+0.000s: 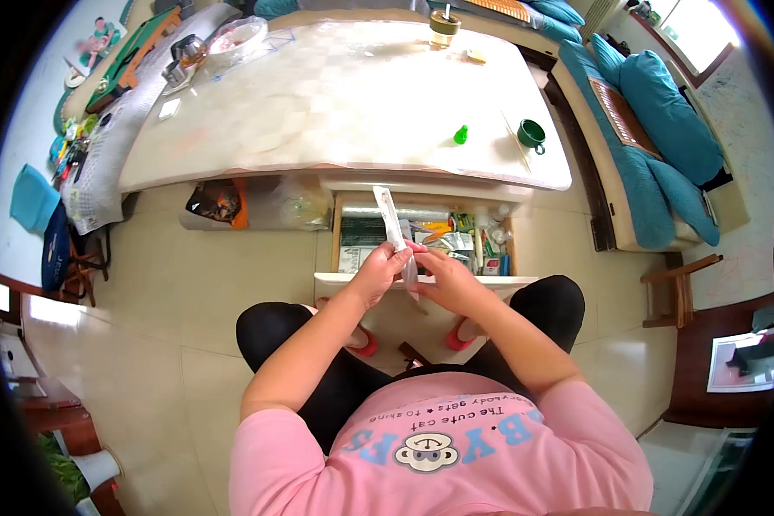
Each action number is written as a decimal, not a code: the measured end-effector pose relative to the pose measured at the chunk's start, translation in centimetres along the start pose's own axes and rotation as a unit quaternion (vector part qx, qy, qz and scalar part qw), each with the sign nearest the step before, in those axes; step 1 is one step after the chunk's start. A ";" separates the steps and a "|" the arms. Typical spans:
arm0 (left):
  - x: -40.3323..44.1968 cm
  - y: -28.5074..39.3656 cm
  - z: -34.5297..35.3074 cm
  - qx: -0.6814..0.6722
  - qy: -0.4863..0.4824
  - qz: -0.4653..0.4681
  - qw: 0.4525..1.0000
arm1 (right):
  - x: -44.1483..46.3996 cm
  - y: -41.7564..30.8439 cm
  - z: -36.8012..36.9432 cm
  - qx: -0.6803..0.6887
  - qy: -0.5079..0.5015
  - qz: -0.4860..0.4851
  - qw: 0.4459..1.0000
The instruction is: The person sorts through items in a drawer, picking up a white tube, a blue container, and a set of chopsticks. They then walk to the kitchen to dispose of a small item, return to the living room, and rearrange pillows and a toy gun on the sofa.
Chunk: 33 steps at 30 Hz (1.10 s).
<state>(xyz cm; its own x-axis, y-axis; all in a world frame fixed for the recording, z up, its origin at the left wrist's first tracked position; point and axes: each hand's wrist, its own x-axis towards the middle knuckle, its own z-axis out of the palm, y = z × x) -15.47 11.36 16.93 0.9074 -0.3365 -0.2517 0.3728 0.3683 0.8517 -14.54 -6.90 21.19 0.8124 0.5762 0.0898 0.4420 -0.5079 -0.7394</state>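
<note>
A long, narrow white packet (386, 211) with a see-through lower end rises at a slant above the open drawer (335, 277). My left hand (380, 272) is closed around its middle. My right hand (445, 280) is beside the left, its fingers pinched at the packet's clear lower part. What lies inside the wrapper is too small to make out. Beneath the packet, the drawer holds boxes, small bottles and several wrapped items (460, 241), partly covered by my hands.
Above the drawer, the pale table (318, 103) bears a green cup (531, 133), a small green bottle (461, 135) and a lidded jar (444, 29). Bags (304, 203) sit on the shelf left of the drawer. A sofa with teal cushions (666, 112) stands at right.
</note>
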 end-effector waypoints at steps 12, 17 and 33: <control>-2.4 -3.0 1.1 -0.107 0.170 -0.004 0.980 | -13.7 -22.2 -21.4 0.393 0.036 -0.723 0.568; -3.3 -3.2 3.1 -0.083 0.176 -0.014 0.981 | -19.6 -21.7 -23.0 0.555 -0.162 -0.573 0.581; -5.1 -4.7 9.2 -0.075 0.139 -0.011 0.987 | -26.2 -22.7 -22.6 0.641 -0.374 -0.507 0.439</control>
<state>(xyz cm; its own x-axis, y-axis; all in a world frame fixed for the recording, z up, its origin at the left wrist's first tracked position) -23.61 3.40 18.39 0.9094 -0.1028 -0.4031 0.3982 0.4955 0.7720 -37.29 -24.95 50.67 -0.1184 0.3827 0.9162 -0.5347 0.7529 -0.3837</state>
